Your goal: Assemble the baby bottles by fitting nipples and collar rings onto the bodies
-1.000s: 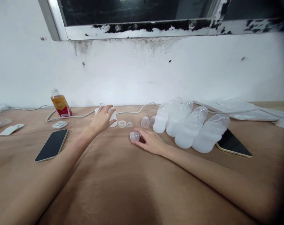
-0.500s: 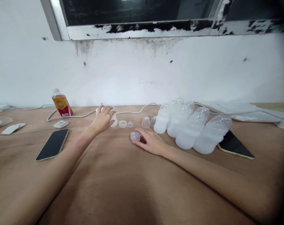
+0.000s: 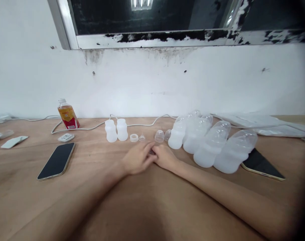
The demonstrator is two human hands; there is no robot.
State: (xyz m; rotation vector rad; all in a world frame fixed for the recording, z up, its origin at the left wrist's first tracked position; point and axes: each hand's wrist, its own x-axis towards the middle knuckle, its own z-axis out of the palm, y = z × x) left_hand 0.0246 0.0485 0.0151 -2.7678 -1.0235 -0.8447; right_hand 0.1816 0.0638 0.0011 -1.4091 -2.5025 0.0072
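Note:
My right hand (image 3: 165,156) is closed round a clear baby bottle nipple with its ring (image 3: 151,152), low over the table. Fingers of my left hand (image 3: 137,158) curl round the same part from the other side, so most of it is hidden. Behind the hands lie a white screw ring (image 3: 133,138) and a small clear nipple (image 3: 142,137). Two clear dome caps (image 3: 159,136) stand to their right. Further left, two milky bottle bodies (image 3: 111,131) (image 3: 122,130) stand upright without tops.
Several capped baby bottles (image 3: 205,152) crowd the right side, near a dark phone (image 3: 264,165) and a plastic bag (image 3: 258,124). On the left are another phone (image 3: 57,160), a white tag (image 3: 66,137) and a drink bottle (image 3: 68,115). A white cable (image 3: 152,123) runs along the wall.
My left hand has left the bottle bodies and come right and nearer to meet my right hand at the nipple. Both bottle bodies now show fully. The view has tilted slightly up.

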